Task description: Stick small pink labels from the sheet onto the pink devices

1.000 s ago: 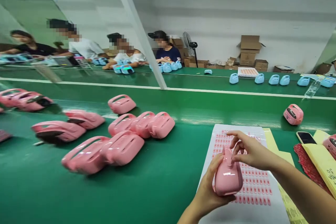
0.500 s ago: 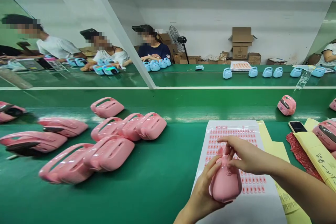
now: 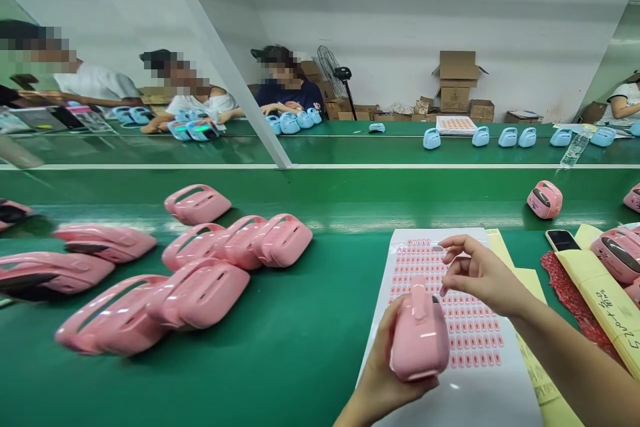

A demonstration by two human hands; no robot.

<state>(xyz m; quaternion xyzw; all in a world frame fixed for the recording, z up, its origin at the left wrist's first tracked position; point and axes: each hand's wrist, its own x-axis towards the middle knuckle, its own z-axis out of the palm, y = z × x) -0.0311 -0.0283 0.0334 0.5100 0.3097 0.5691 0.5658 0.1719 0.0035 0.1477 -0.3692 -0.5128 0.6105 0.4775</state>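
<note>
L hand (image 3: pixel 387 363) wrapped round pink handled casing (image 3: pixel 419 340), held over sticker sheet (image 3: pixel 465 320). R hand (image 3: pixel 477 273) just above-right, fingers loosely curled, thumb+forefinger nearly pinched; can't tell if holding sticker.

Ahead of you on the green belt (image 3: pixel 300 360) — loose pink shells (image 3: pixel 235 247); blue shells (image 3: pixel 515 137) on the far line, boxes (image 3: pixel 457 80) and fan (image 3: pixel 336 75) behind — phone (image 3: pixel 563 239) right.
</note>
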